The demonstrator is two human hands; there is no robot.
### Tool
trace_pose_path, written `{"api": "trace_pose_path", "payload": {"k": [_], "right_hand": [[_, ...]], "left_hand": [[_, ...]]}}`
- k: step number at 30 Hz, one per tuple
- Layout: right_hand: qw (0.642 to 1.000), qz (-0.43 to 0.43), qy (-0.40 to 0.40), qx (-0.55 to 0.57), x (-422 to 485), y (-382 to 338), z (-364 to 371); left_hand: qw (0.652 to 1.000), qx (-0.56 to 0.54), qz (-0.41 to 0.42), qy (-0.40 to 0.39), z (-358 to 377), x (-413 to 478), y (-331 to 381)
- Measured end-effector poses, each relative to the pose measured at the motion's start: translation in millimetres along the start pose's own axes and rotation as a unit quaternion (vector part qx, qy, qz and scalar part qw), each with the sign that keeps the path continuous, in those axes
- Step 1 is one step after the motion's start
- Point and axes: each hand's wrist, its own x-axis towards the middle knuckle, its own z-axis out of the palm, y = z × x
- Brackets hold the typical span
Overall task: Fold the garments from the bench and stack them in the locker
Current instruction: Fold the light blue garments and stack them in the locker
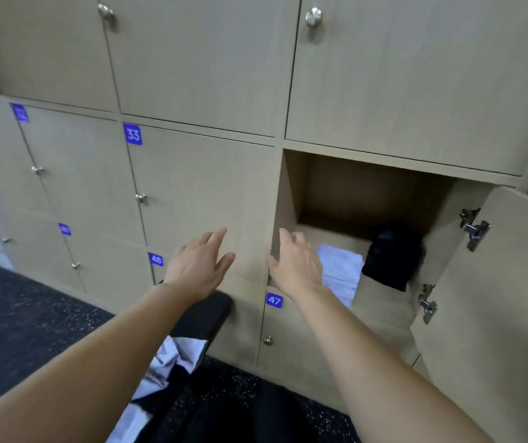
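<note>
Across the whole view, a wall of pale wood lockers (pixel 198 75), nearly all doors closed. Below left, dark speckled floor (pixel 16 314). At right, one locker door (pixel 496 298) swung wide open, inner face toward the camera. Beside it, the open locker (pixel 361 193), its inside in shadow toward the back.

Bottom centre, end of a black padded table (pixel 205 314), close against the locker fronts. On it, crumpled unfolded garments (pixel 166 362), white and black mixed, possibly shirts; too bunched to tell.

Both bare arms stretched forward. Left hand (pixel 198 266) released, fingers straight and spread, palm down, in front of the closed door left of the open locker, gripping nothing. Right hand (pixel 294 263) likewise slack and empty, fingers extended, at the left front edge of the open locker, just beside the white garment.

On the locker floor, a folded white garment (pixel 341 270) at front left. To its right and slightly behind, a folded black garment (pixel 390 260), blurred, edge just beside the white one.

Blue number plates: 33 (pixel 133 134), 48 (pixel 156 259), 47 (pixel 274 300). Two metal hinges (pixel 475 230) on the open door. Small round knob (pixel 268 340) under plate 47.
</note>
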Motion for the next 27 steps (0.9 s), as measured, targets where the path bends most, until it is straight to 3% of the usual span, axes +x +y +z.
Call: {"api": "trace_pose_path", "payload": {"k": [11,19,27], "right_hand": [[0.982,-0.144,-0.116,0.022,-76,-108,103],[0.959,-0.181,-0.217,-0.025,-93,-132,180],[0.931,-0.241,-0.266,-0.062,-84,-159,252]], "left_hand": [[0.986,0.031,-0.162,-0.014,-11,-115,-135],[0.966,0.032,-0.253,-0.051,20,-166,-226],[0.945,0.016,-0.315,-0.087,66,-190,-300]]}}
